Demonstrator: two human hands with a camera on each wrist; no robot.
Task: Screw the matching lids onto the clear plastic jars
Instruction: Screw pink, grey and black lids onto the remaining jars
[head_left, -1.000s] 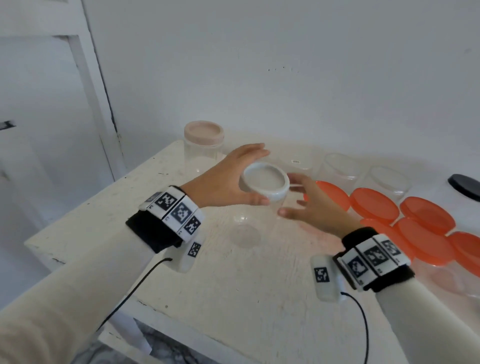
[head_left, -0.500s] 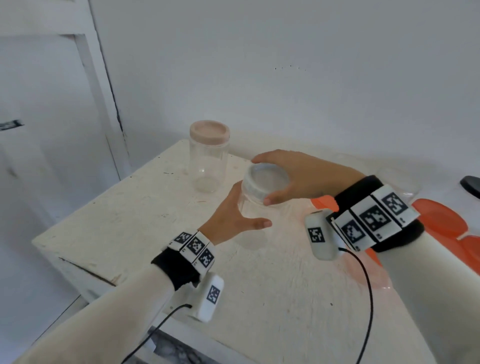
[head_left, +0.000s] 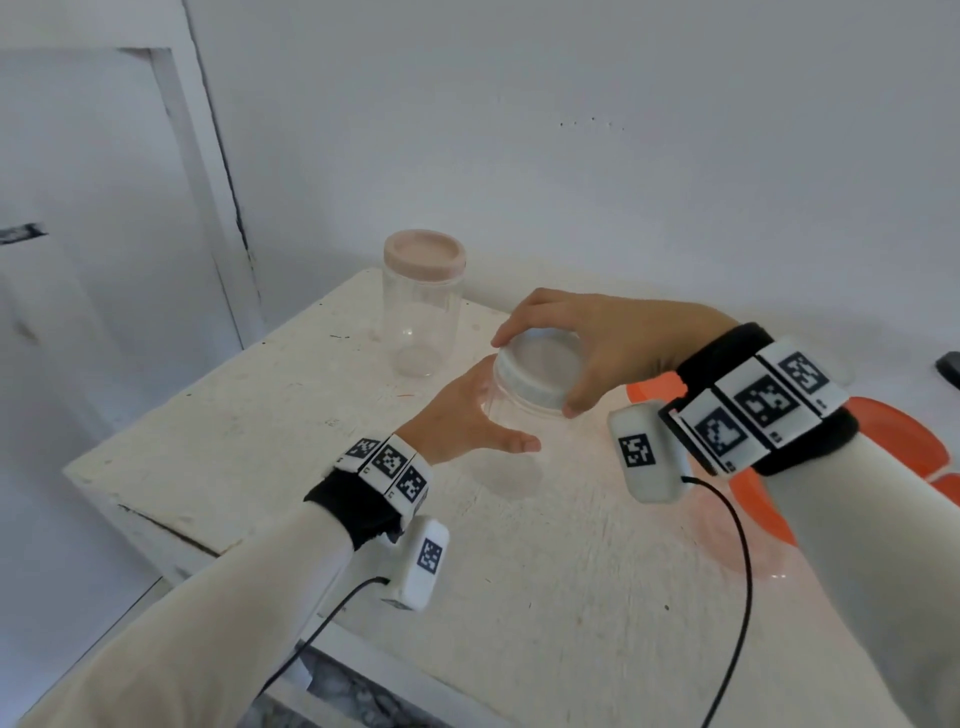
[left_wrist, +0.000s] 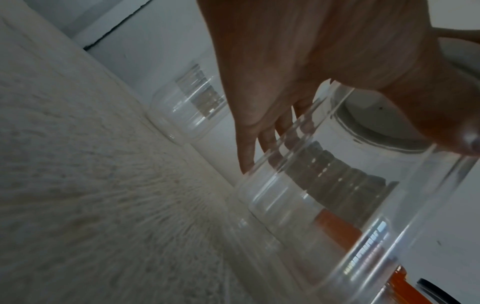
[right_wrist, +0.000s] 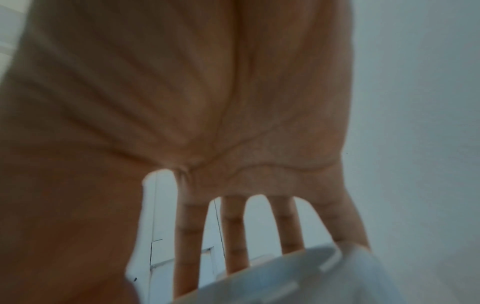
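Pink-lidded jar (head_left: 423, 306) stands near tabletop's (head_left: 249, 431) back-left corner. Just right of it, toward the middle, left hand (head_left: 457, 421) wraps the clear jar (head_left: 511, 431), thumb in front, fingers behind. Right hand (head_left: 602, 348) grips the white lid (head_left: 537, 369) from above, sitting on jar's mouth. Orange lids (head_left: 904, 441) by right edge.

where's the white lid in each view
Head: white lid centre frame, on the clear jar, right hand gripping it.
Left wrist: upper right, seen through the jar wall.
Right wrist: bottom edge, a blurred pale rim below the fingers.
Shared landmark: the right hand's fingers around the lid.
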